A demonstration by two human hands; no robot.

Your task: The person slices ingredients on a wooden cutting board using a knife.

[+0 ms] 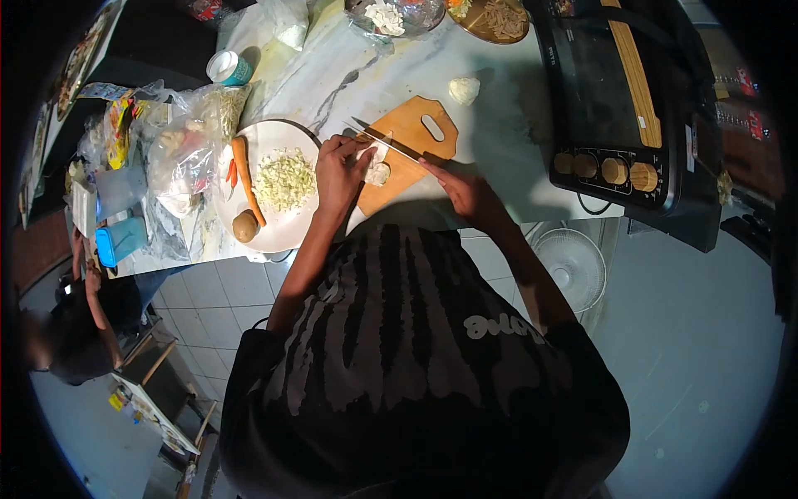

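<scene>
My right hand (471,200) is closed around the handle of a kitchen knife (391,143), whose blade points up and left across the wooden cutting board (428,150). My left hand (339,170) is at the board's left edge, its fingers closed on a whitish food piece (380,155) beside the blade. Just below on the board lies another pale chunk (377,175); its kind is unclear. To the left, a large white plate (287,229) carries chopped pale-green vegetable (285,179), a carrot (247,179), small red chilies (231,173) and a round brownish item (245,226).
A black appliance (615,91) with several knobs stands at right. A whitish lump (464,90) lies beyond the board. Farther back are a bowl (395,33) and a plate of brownish strips (503,21). Plastic bags (179,158) crowd the left; a fan (568,268) stands below. Another person (91,324) is at left.
</scene>
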